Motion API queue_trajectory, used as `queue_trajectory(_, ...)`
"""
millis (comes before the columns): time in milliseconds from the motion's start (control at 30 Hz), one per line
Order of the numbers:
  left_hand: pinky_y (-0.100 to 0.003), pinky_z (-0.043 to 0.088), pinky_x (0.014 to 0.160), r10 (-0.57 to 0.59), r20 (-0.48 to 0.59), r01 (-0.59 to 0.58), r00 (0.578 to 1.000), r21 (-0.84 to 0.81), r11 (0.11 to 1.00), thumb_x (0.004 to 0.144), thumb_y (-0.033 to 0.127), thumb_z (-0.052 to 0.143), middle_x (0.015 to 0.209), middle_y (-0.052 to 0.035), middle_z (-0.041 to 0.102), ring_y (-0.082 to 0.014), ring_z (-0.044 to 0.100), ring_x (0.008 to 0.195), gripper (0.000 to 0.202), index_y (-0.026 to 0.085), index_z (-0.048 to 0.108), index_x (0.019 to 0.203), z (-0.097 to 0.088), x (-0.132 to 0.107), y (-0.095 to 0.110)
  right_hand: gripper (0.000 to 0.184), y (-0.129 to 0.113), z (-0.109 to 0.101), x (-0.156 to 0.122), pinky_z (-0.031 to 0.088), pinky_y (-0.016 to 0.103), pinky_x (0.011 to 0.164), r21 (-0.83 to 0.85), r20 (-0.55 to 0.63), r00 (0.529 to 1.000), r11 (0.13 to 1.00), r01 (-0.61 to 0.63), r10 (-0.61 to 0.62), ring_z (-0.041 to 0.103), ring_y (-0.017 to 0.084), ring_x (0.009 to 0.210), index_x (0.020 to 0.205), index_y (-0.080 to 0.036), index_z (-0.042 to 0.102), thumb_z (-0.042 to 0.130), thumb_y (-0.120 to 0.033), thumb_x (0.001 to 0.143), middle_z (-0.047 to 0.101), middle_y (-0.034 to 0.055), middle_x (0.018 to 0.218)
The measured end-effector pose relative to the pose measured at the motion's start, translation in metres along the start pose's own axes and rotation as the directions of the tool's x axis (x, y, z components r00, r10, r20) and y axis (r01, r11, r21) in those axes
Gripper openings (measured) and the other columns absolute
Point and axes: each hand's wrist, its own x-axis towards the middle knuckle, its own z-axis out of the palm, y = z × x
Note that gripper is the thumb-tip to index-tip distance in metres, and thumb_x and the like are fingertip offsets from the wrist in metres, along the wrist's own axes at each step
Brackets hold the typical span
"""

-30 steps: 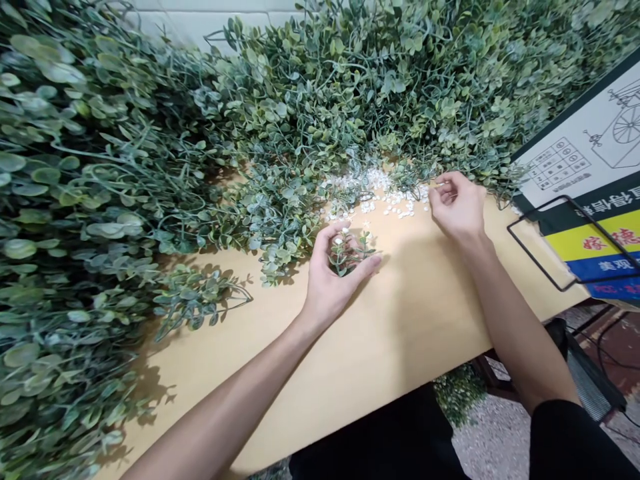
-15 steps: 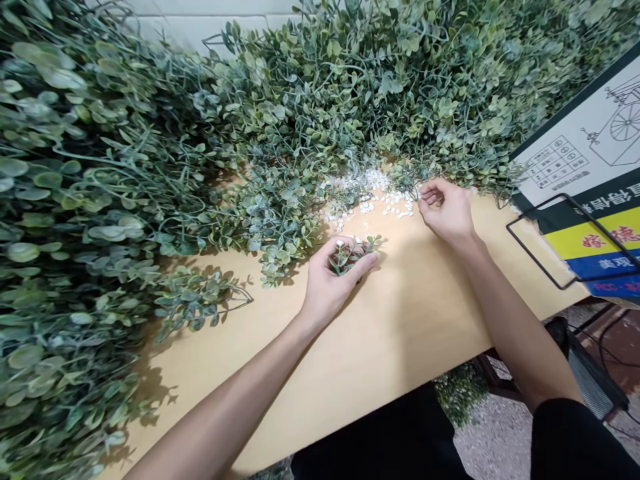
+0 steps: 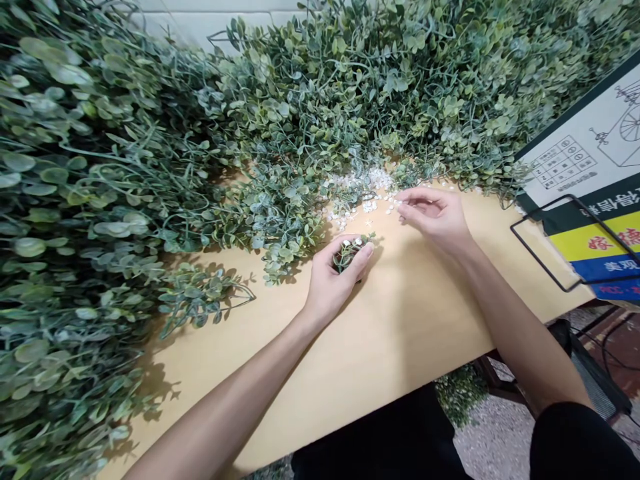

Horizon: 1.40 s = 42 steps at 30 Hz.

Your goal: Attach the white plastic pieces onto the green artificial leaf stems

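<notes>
My left hand (image 3: 336, 272) is closed around a sprig of artificial greenery (image 3: 348, 252), just above the table. Small white bits show among its leaves, and the palm hides its lower part. To the right, the thumb and forefinger of my right hand (image 3: 434, 217) are pinched together, with a small white piece (image 3: 399, 203) at their tips. Scattered small white pieces (image 3: 370, 180) lie on the table just beyond both hands, some among the leaves.
Dense artificial foliage (image 3: 350, 87) heaps along the back and left of the wooden table (image 3: 320, 387). A loose leafy branch (image 3: 197, 300) lies left of my hands. On the right stand a printed cardboard box (image 3: 595, 247) and a black wire frame (image 3: 537, 257).
My right hand has moved left, nearer the white pieces and the left hand, its fingertips now pinched on a white piece. My left hand has turned the sprig slightly.
</notes>
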Motion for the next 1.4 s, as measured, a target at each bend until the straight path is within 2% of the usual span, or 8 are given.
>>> queue_trajectory(67,-0.023,0.036,0.048,-0.024,0.004,0.024,1.000,-0.074,0.997,0.086,0.043,0.082,0.070,0.0023,0.052,-0.0076,0.045,0.054,0.028,0.019,0.070,0.096,0.000,0.001,-0.002,0.037,-0.002,0.007,-0.004,0.063,0.030,0.071,0.115,0.108,0.990,0.989,-0.098,0.085,0.068,0.015,0.073,0.097,-0.020,0.079,0.091,-0.045,0.073,0.074,0.0038,0.089)
queue_trajectory(167,-0.022,0.033,0.047,-0.058,0.006,0.058,0.998,-0.158,0.986,0.085,0.043,0.083,0.070,0.0032,0.051,-0.0068,0.044,0.053,0.028,0.019,0.070,0.093,0.000,0.001,-0.003,0.037,-0.004,0.013,-0.009,0.061,0.026,0.071,0.219,0.249,0.958,0.955,-0.198,0.141,0.067,0.012,0.071,0.094,-0.019,0.077,0.094,-0.043,0.071,0.074,0.0020,0.089)
queue_trajectory(333,-0.023,0.035,0.047,-0.027,-0.043,0.023,0.999,-0.097,0.995,0.083,0.043,0.084,0.065,0.0040,0.050,-0.0074,0.044,0.051,0.028,0.019,0.072,0.091,0.000,0.000,-0.002,0.029,-0.004,0.017,-0.013,0.061,0.025,0.081,0.275,0.398,0.903,0.918,-0.284,0.160,0.071,0.012,0.080,0.093,-0.019,0.078,0.093,-0.035,0.075,0.075,0.0017,0.088)
queue_trajectory(500,-0.024,0.035,0.048,0.005,-0.071,-0.010,0.997,-0.067,0.998,0.083,0.045,0.084,0.064,0.0034,0.050,-0.0079,0.043,0.052,0.030,0.019,0.072,0.090,0.000,0.000,-0.004,0.034,-0.003,0.017,-0.015,0.061,0.029,0.088,0.244,0.402,0.900,0.928,-0.281,0.167,0.072,0.014,0.088,0.098,-0.020,0.081,0.095,-0.034,0.070,0.078,0.0035,0.096)
queue_trajectory(767,-0.024,0.034,0.048,-0.034,-0.016,0.032,0.999,-0.115,0.993,0.086,0.046,0.081,0.061,0.0038,0.049,-0.0082,0.042,0.051,0.029,0.018,0.072,0.087,-0.001,0.001,-0.004,0.030,-0.007,0.019,-0.018,0.063,0.028,0.086,0.203,0.446,0.875,0.930,-0.305,0.190,0.074,0.015,0.084,0.091,-0.020,0.081,0.097,-0.031,0.067,0.080,0.0028,0.091)
queue_trajectory(967,-0.024,0.032,0.048,-0.046,-0.001,0.045,0.999,-0.100,0.994,0.084,0.046,0.083,0.057,0.0036,0.050,-0.0086,0.040,0.049,0.030,0.018,0.072,0.085,-0.003,0.001,-0.003,0.030,-0.012,0.018,-0.020,0.065,0.027,0.073,0.173,0.476,0.862,0.943,-0.285,0.174,0.074,0.014,0.074,0.086,-0.019,0.082,0.098,-0.031,0.064,0.080,0.0026,0.083)
queue_trajectory(1133,-0.025,0.031,0.048,-0.016,0.016,0.017,1.000,-0.054,0.998,0.085,0.045,0.082,0.055,0.0036,0.051,-0.0086,0.040,0.048,0.028,0.019,0.072,0.085,-0.004,0.000,-0.003,0.027,-0.012,0.018,-0.019,0.066,0.027,0.073,0.171,0.509,0.846,0.945,-0.278,0.157,0.075,0.014,0.071,0.085,-0.019,0.083,0.097,-0.030,0.065,0.081,0.0027,0.082)
queue_trajectory(1400,-0.026,0.030,0.048,-0.013,0.007,0.013,1.000,0.003,1.000,0.085,0.048,0.082,0.054,0.0037,0.050,-0.0095,0.040,0.047,0.030,0.019,0.072,0.083,-0.004,-0.001,0.000,0.030,-0.009,0.017,-0.018,0.068,0.029,0.073,0.174,0.499,0.852,0.945,-0.278,0.159,0.076,0.016,0.071,0.085,-0.020,0.085,0.099,-0.033,0.062,0.082,0.0031,0.082)
